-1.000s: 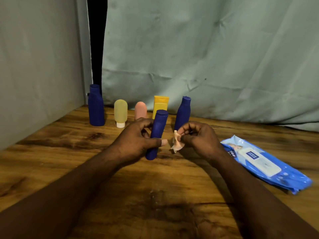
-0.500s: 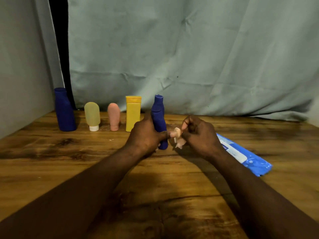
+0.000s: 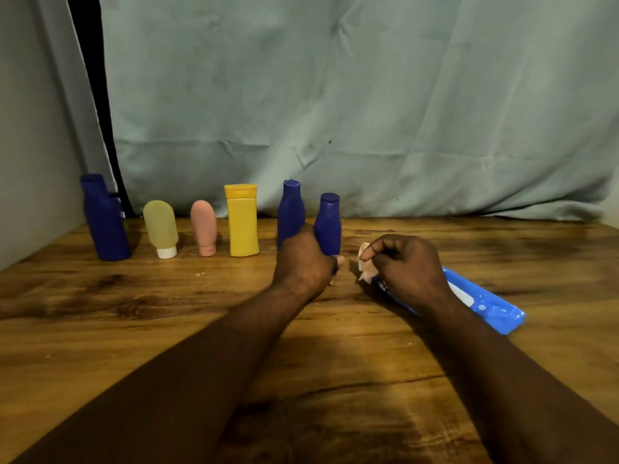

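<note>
My left hand (image 3: 303, 259) grips a dark blue bottle (image 3: 328, 222) round its lower half; the bottle stands upright on the wooden table (image 3: 134, 329), right of a second dark blue bottle (image 3: 290, 209) in the back row. My right hand (image 3: 407, 266) is a short way to the right, its fingers curled round a small crumpled pale wipe (image 3: 365, 266). The wipe is apart from the bottle.
A row stands near the back edge: a large dark blue bottle (image 3: 104, 219), a yellowish tube (image 3: 161, 227), a pink tube (image 3: 204, 227), a yellow bottle (image 3: 241, 219). A blue wipes pack (image 3: 482, 303) lies under and right of my right hand. A grey-green curtain (image 3: 335, 95) hangs behind.
My left hand has carried the blue bottle back and stood it upright beside the other blue bottle in the row. My right hand with the wipe has drawn away to the right.
</note>
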